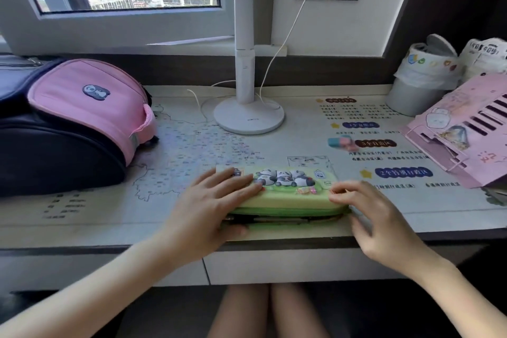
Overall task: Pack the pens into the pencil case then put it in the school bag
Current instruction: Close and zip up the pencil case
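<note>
A green pencil case [290, 200] with panda pictures on its lid lies near the desk's front edge, its lid almost down with a narrow dark gap along the front. Pens show dimly inside that gap. My left hand [211, 206] lies flat on the left part of the lid, fingers straight, thumb at the front edge. My right hand [375, 217] touches the case's right end with bent fingers. The pink and navy school bag [71, 123] lies on its side at the desk's left.
A white lamp base [248, 115] with its pole stands behind the case, a white cable trailing beside it. A small eraser [341, 143] lies to the right. A pink book stand [463, 132] and a lined bin [419, 82] fill the right side. A printed map mat [192, 151] covers the desk.
</note>
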A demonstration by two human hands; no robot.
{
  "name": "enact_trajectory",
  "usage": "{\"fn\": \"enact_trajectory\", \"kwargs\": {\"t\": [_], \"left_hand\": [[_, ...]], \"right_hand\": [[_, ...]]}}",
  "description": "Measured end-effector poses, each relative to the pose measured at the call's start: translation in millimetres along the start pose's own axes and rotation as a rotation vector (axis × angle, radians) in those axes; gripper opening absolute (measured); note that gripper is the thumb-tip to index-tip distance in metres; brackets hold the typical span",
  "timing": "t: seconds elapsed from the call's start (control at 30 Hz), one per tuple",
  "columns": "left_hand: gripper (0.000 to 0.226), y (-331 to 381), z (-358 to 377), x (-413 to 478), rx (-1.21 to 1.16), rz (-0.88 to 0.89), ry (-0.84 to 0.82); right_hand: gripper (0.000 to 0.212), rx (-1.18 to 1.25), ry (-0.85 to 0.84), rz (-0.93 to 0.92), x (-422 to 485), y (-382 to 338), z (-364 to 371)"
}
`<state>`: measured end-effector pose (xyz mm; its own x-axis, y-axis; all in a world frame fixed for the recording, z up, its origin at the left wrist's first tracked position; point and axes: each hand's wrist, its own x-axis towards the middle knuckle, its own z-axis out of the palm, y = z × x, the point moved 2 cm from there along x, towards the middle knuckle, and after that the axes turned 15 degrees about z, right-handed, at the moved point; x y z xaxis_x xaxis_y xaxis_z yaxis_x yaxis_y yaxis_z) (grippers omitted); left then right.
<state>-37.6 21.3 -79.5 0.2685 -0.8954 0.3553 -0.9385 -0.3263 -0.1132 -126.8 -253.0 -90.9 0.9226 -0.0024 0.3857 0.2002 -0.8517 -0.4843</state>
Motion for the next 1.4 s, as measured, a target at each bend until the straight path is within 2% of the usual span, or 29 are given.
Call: {"fn": "enact_trajectory", "kwargs": {"t": [0.13, 0.33, 0.4, 0.5, 0.57, 0.67, 0.7, 0.83, 0.93, 1.03, 1.13, 1.2, 1.3, 1.33, 1.4], "left_hand": [[0.052, 5.7, 8.6, -7.3, 0.074, 0.056, 0.120], [0.049, 3.2, 17.1, -9.3, 0.133, 0.099, 0.120], [0.049, -1.1, 20.5, -4.3, 0.138, 0.068, 0.121], [0.051, -18.9, 26.0, 16.5, 0.106, 0.022, 0.083], [0.049, -34.7, 21.6, 33.3, -0.094, -0.052, 0.093], [0.036, -61.4, 0.0, 54.1, -0.945, -0.460, 0.180], [0.036, -73.6, -1.1, 59.4, -1.110, -0.552, 0.196], [0.041, -106.2, 19.2, 70.4, -1.285, -0.767, 0.030], [0.034, -115.7, 34.0, 68.6, -1.359, -0.855, 0.025], [0.027, -123.8, 36.5, 65.3, -1.321, -0.850, 0.054], [0.029, -134.8, 37.8, 59.5, -1.186, -0.789, -0.069], [0.026, -139.4, 36.5, 53.8, -1.177, -0.739, -0.156], [0.023, -135.2, 33.6, 49.2, -1.126, -0.647, -0.188], [0.024, -133.3, 35.6, 48.7, -1.048, -0.615, -0.171], [0.022, -133.0, 43.0, 47.1, -0.749, -0.511, -0.151]], "right_hand": [[0.030, -0.141, -0.026, 0.002, 8.2, -18.8, -3.0], [0.084, -0.484, -0.138, -0.096, 49.2, -54.0, 37.9], [0.090, -0.565, -0.136, -0.117, 62.2, -52.1, 49.8], [0.089, -0.547, -0.149, -0.063, 86.2, -42.8, 50.0], [0.089, -0.506, -0.176, 0.005, 97.2, -37.1, 49.9], [0.087, -0.491, -0.167, 0.020, 100.4, -31.3, 54.9], [0.086, -0.491, -0.166, 0.016, 100.2, -30.1, 55.7], [0.083, -0.489, -0.157, 0.000, 99.3, -30.0, 55.6], [0.084, -0.489, -0.159, 0.007, 99.0, -29.0, 56.9], [0.084, -0.491, -0.148, 0.006, 98.7, -27.8, 58.3], [0.084, -0.498, -0.151, 0.011, 100.1, -27.1, 58.5], [0.085, -0.494, -0.152, 0.017, 100.0, -26.8, 59.0], [0.084, -0.474, -0.142, 0.016, 99.2, -27.1, 59.2], [0.084, -0.470, -0.141, 0.016, 99.1, -26.9, 59.1], [0.085, -0.471, -0.144, 0.018, 99.2, -27.3, 58.7]]}}
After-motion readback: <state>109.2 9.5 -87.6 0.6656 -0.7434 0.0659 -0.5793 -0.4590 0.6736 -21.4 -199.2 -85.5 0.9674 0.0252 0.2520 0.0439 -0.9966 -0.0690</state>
